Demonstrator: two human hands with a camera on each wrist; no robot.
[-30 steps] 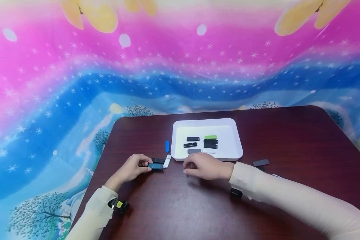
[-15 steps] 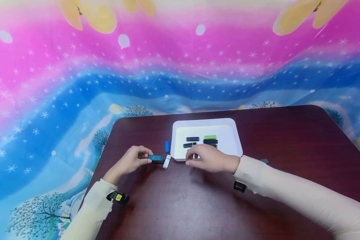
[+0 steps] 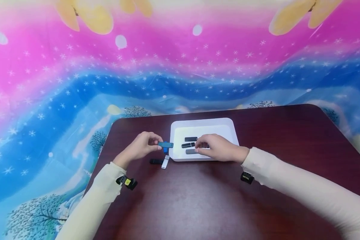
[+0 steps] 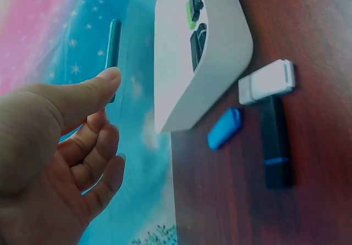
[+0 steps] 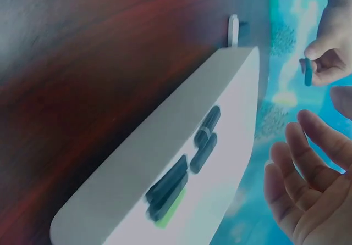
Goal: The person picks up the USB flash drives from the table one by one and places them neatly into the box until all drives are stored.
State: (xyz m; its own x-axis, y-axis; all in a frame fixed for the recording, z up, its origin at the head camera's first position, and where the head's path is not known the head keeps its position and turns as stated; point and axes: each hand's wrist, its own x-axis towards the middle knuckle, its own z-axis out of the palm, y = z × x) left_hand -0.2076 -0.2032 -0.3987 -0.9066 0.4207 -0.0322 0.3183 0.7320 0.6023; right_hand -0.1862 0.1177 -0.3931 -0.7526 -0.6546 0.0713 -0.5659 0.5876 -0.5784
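My left hand [image 3: 141,146] pinches a teal USB stick [image 3: 167,145] between thumb and fingers, raised above the table beside the tray's left edge. Below it lies a blue USB stick [image 4: 224,128], partly covered in the head view. A white USB stick [image 3: 165,162] and a black one [image 4: 276,146] lie together by the tray's near left corner. My right hand [image 3: 219,147] is over the right part of the white tray [image 3: 202,122], its fingers loosely bent around nothing. Inside the tray are a black stick [image 3: 191,139], a silver-banded black one [image 3: 188,145] and a grey one [image 3: 191,151].
More dark sticks [image 5: 168,187] and a green one [image 5: 171,209] lie in the tray, hidden by my right hand in the head view. The dark red wooden table [image 3: 180,200] backs onto a colourful printed cloth [image 3: 180,66]. Each wrist carries a small black camera [image 3: 127,182].
My left hand has lifted the teal USB stick from beside the black one and carried it up and right, to the tray's edge. My right hand has shifted up and right over the tray.
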